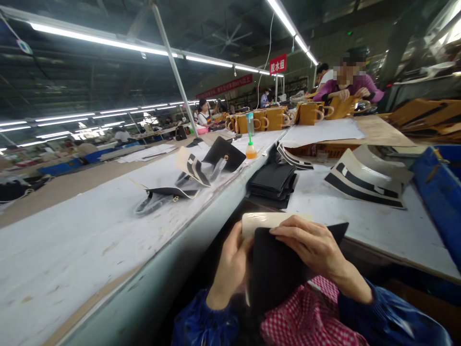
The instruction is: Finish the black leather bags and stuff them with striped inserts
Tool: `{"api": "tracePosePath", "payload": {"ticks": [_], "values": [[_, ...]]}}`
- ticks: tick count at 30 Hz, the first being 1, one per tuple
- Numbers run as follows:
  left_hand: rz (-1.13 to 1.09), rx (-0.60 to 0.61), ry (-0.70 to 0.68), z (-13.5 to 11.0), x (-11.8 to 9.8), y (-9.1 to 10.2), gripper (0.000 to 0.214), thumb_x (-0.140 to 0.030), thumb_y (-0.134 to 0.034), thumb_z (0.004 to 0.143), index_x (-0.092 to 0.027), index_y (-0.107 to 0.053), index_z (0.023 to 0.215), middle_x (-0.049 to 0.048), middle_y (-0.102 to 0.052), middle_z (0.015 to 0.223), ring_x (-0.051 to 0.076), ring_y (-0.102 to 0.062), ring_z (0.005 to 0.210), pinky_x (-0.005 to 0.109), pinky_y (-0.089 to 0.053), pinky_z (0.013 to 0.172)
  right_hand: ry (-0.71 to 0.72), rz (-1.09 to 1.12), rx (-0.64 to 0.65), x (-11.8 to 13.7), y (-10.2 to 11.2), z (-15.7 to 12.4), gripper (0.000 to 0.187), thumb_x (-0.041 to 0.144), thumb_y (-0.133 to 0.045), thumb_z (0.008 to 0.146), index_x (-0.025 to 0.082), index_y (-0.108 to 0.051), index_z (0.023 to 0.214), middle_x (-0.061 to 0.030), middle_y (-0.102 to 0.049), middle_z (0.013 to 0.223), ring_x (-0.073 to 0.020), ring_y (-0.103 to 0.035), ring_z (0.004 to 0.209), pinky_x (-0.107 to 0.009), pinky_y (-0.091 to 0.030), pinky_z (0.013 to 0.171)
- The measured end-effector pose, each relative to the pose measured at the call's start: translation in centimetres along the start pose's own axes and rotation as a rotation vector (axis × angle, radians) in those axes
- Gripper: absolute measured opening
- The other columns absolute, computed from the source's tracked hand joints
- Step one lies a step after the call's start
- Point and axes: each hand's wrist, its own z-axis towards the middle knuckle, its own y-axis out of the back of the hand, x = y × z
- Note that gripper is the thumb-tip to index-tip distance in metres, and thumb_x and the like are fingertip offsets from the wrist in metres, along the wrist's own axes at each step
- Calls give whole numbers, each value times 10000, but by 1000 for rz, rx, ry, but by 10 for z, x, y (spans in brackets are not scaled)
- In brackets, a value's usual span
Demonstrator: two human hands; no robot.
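Over my lap, both hands grip a black panel [273, 274] laid against a curved cream sheet [264, 219]. My left hand [232, 259] is closed around the cream sheet at its left side, the thumb by the panel's edge. Across the top edge of the panel, my right hand [309, 240] is closed, with its fingertips pressing near the upper left corner. One pointed corner of the panel sticks out to the right behind this hand. Part of the cream sheet is hidden behind the panel.
Black bag pieces [225, 156] with plastic-wrapped straps lie on the left table [108, 230]. A glue bottle [251, 149] stands near its edge. To the right are stacked black panels [272, 182], striped cream sheets [363, 180] and a blue crate [439, 192]. A co-worker [347, 86] handles tan bags beyond.
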Motion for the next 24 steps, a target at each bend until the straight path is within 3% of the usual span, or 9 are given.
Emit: {"api": "tracePosePath", "payload": {"ticks": [6, 11, 24], "values": [[-9, 3, -10, -10, -15, 1, 409, -353, -565, 942, -235, -583, 1333, 54, -634, 1360, 265, -592, 1251, 343, -461, 1077, 35, -55, -33, 4, 3, 19, 149, 208, -594, 960, 211, -702, 1062, -21, -679, 812, -98, -646, 674, -190, -509, 585], [-19, 47, -58, -17, -18, 1, 428, -299, -532, 962, -245, -544, 1387, 39, -566, 1449, 246, -523, 1343, 335, -412, 1144, 60, -110, -42, 9, 1, 23, 176, 189, -608, 950, 215, -718, 1085, -26, -677, 818, -103, -650, 683, -200, -513, 577], [21, 103, -114, -25, -28, -2, 410, -211, -486, 993, -214, -530, 1401, 48, -586, 1433, 235, -507, 1360, 340, -404, 1165, 48, -153, -73, 22, 3, 22, 294, 103, -644, 912, 271, -678, 1151, -14, -666, 842, -112, -659, 708, -215, -536, 594]]}}
